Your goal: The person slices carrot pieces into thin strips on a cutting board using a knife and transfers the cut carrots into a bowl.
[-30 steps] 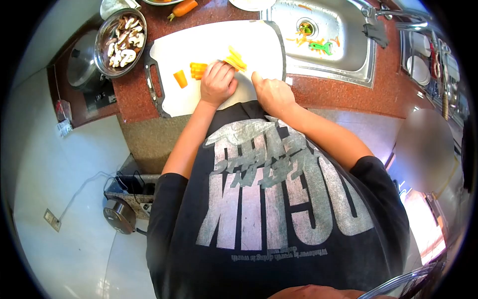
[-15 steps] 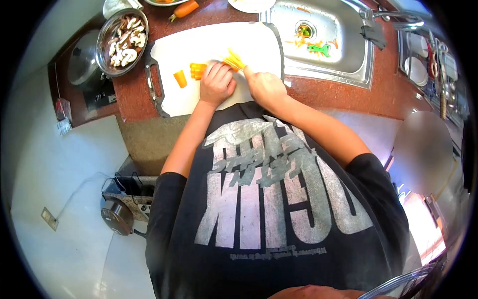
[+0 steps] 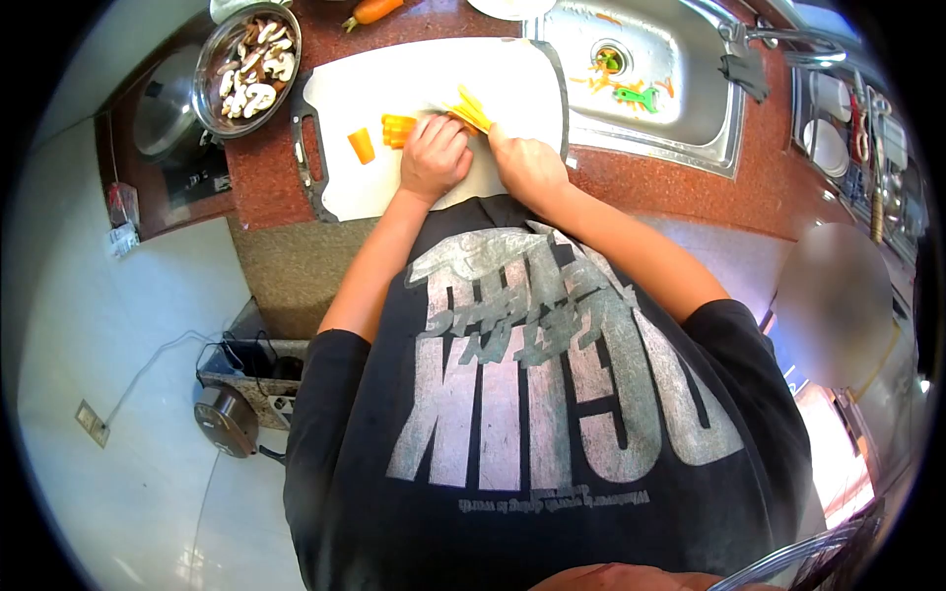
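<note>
My left hand point(image 3: 437, 158) rests on the white cutting board point(image 3: 335, 94) with curled fingers, pressing on a cut carrot point(image 3: 397, 130) whose end shows at its left. To its right, my right hand point(image 3: 529, 167) is closed around what appears to be a knife. Its handle is covered by the fingers, and only a faint grey hint of blade shows beyond the left knuckles. Thin carrot strips point(image 3: 470, 108) lie in a small fan between the two hands. A separate carrot chunk point(image 3: 362, 146) sits on the board to the left.
A bowl of sliced mushrooms point(image 3: 258, 74) stands left of the board. A whole carrot point(image 3: 372, 10) and a white plate point(image 3: 512, 6) are at the back. The sink point(image 3: 690, 108) at right holds a green peeler point(image 3: 636, 97) and peelings. A lidded pot point(image 3: 163, 123) is far left.
The view has shifted slightly, moving the board a little up in the picture. Both hands keep nearly the same place over the carrot, with the strips still between them.
</note>
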{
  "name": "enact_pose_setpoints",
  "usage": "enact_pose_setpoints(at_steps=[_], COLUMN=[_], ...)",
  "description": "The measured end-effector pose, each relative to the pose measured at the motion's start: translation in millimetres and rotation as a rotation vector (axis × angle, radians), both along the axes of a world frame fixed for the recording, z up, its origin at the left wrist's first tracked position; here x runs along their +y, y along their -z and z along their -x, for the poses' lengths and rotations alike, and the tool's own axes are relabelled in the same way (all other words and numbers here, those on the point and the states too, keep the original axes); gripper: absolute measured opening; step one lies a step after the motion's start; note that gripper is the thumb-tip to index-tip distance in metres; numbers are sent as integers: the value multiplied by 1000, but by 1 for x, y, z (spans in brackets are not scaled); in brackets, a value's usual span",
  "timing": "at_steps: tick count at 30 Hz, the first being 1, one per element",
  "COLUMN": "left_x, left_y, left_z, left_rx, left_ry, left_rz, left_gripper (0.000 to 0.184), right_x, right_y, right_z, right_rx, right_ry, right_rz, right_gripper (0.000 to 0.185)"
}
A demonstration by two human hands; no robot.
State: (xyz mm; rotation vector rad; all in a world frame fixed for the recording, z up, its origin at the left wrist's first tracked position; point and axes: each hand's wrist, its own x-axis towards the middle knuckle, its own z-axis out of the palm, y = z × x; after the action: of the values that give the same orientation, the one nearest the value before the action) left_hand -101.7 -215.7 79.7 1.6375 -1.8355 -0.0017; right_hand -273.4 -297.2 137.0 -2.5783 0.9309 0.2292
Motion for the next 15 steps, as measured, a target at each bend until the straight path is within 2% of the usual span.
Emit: enact_pose_setpoints(at_steps=[3,8,12,15], left_x=[2,2,3,1], left_y=[1,3,2,1], left_z=[0,-1,-1,-1], left_rx=[6,18,28,2], left_ry=[-8,-8,-2,-7], left_rz=[-27,-2,7,36], left_gripper=[24,25,28,18], right_x=[-4,-3,3,6], right_y=[-1,-29,-36,-35], right_z=[-2,1,5,6], right_rx=[-20,74,109,140], right_ry=[-6,2,-37,-31], right_rz=[15,-88,-51,-33], right_gripper=[13,14,12,13])
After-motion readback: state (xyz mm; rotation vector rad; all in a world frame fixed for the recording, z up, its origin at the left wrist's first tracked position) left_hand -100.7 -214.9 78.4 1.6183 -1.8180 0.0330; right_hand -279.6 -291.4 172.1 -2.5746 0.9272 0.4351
